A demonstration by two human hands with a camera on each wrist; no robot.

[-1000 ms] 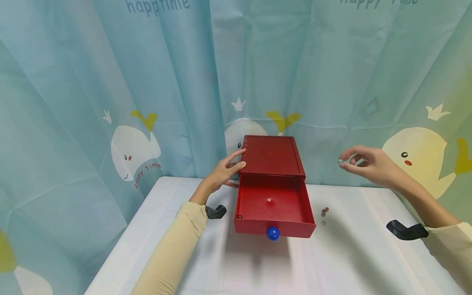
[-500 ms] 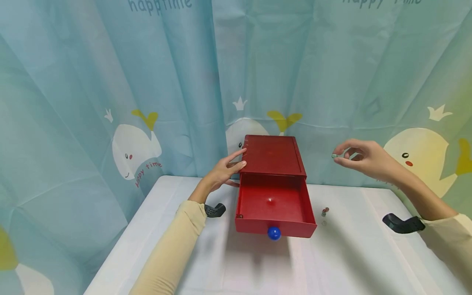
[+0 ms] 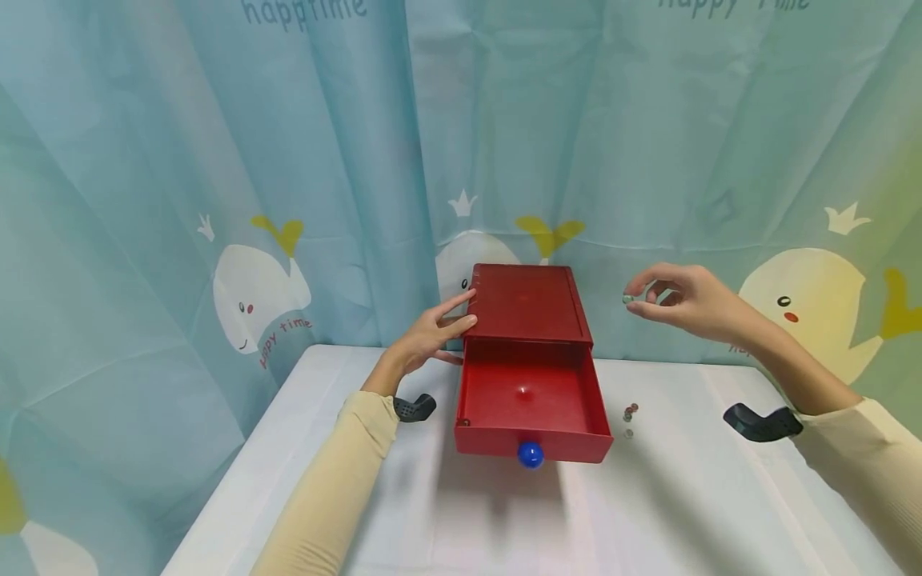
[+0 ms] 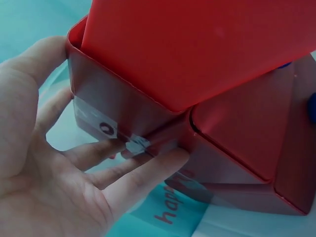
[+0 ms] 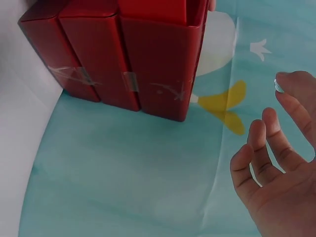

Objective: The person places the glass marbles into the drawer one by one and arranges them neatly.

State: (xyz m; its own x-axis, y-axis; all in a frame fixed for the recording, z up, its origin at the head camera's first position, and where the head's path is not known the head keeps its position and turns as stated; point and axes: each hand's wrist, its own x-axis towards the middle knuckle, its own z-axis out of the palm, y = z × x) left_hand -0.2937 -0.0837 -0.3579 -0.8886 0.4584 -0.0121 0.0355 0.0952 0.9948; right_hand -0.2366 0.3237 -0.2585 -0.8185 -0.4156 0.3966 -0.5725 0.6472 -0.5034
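Observation:
My left hand [image 3: 425, 340] rests against the left side of a red drawer cabinet [image 3: 529, 304], its fingers spread. In the left wrist view, the fingertips touch the cabinet's taped side wall [image 4: 94, 89]. The top drawer [image 3: 529, 444] is pulled out, with a round blue knob [image 3: 531, 454] on its front. A tiny brownish piece [image 3: 466, 422] lies in the drawer's front left corner. Right of the cabinet, my right hand [image 3: 687, 304] is raised and pinches a small pale green bead-like piece [image 3: 627, 299] between thumb and forefinger; its exact kind is too small to tell.
Several tiny reddish and clear pieces [image 3: 629, 414] lie on the white-covered table [image 3: 691, 488] just right of the drawer. A blue-green curtain [image 3: 504, 120] with whale prints hangs close behind the cabinet.
My right hand has moved left and slightly up toward the cabinet with the pale green piece. The left hand stays on the cabinet's side, and the drawer remains out.

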